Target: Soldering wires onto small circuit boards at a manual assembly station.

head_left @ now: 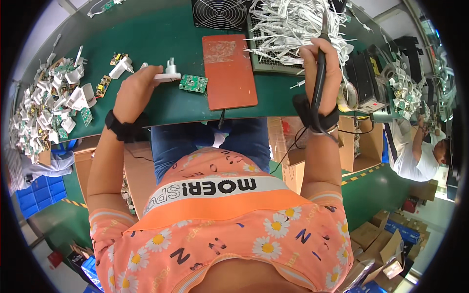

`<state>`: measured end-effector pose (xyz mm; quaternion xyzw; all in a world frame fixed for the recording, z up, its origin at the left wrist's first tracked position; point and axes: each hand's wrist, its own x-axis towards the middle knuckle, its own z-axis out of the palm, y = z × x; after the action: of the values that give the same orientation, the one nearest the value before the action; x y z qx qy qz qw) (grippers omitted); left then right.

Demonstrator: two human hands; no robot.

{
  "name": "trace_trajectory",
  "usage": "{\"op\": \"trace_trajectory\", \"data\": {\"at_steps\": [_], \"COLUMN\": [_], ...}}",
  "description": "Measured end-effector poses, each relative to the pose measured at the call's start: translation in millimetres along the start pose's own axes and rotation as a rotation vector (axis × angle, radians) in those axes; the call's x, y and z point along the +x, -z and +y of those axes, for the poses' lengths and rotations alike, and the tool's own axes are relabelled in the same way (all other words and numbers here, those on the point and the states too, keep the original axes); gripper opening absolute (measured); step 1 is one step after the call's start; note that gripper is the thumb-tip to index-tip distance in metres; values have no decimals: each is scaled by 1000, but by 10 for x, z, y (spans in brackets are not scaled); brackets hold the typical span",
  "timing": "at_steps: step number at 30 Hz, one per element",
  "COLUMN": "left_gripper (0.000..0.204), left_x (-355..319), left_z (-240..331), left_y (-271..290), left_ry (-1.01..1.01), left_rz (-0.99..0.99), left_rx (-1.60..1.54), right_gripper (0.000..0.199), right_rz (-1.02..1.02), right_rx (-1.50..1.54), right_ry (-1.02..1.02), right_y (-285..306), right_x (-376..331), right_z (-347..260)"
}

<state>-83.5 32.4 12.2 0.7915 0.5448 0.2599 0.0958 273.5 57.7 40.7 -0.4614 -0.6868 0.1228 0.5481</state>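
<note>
My left hand is closed on a white plug housing, whose prongs point away from me. Just right of the housing, a small green circuit board lies at the left edge of a reddish-brown mat; whether a wire joins the two cannot be seen. In my right hand is a black-handled soldering iron, its tip end raised toward a heap of white cables. Both wrists wear black bands. Two yellow-and-brown circuit boards and a white plug piece rest left of my left hand.
A large pile of white plug shells and boards covers the table's left end. A black fan stands at the back. To the right are a black box-shaped unit and more boards. A person sits far right.
</note>
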Motion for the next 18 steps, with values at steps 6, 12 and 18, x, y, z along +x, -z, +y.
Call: {"op": "trace_trajectory", "data": {"at_steps": [6, 12, 18], "left_gripper": [38, 30, 23], "left_x": [-159, -277, -277], "left_z": [209, 679, 772], "left_y": [148, -161, -298], "left_ry": [-60, -85, -64], "left_rz": [44, 88, 54], "left_rx": [256, -81, -241], "right_gripper": [31, 41, 38], "right_rz": [-40, -135, -129], "right_rx": [-282, -570, -209], "right_ry": [121, 218, 5], "right_y": [-65, -239, 58], "right_x": [338, 636, 429], "right_z": [163, 314, -101]}}
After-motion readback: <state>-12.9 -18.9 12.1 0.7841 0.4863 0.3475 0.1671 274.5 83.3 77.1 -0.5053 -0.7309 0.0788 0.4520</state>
